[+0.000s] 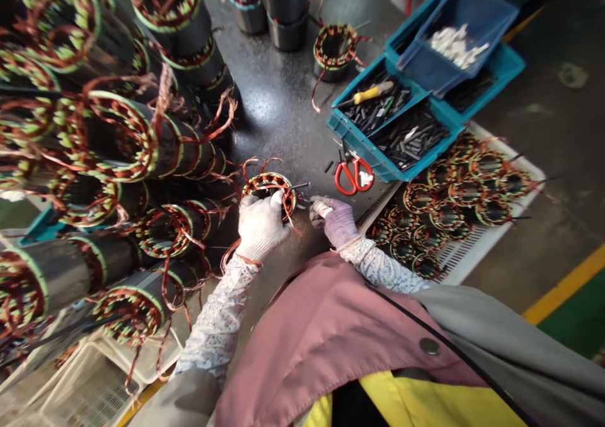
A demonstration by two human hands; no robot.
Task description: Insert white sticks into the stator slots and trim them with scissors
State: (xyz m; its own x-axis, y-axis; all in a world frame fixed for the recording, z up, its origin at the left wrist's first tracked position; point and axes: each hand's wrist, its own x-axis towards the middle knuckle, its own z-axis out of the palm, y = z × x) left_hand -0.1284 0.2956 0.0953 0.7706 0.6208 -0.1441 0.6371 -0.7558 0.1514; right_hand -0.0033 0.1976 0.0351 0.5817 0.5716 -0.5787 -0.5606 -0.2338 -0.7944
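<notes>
A motor stator [269, 180] with copper windings and a pale green rim sits on the dark table in front of me. My left hand [263, 222], in a white knit glove, is closed around its near side, thumb over the rim. A thin dark sleeve [301, 185] sticks out from the stator's right side. Just right of it, my right hand [334, 220] in a purple glove is pinched. Whatever lies between its fingertips is too small to tell. Red-handled scissors [347, 176] lie beyond the right hand, near some short black tube pieces [329, 166].
Stacked stators [118, 130] with loose leads crowd the left. A single stator [334, 47] stands farther back. Teal bins [392, 167] hold black tubes and a yellow-handled screwdriver [373, 93]; a blue bin [457, 11] with white pieces rests on them. Small wound rings fill a white crate [491, 231] at right.
</notes>
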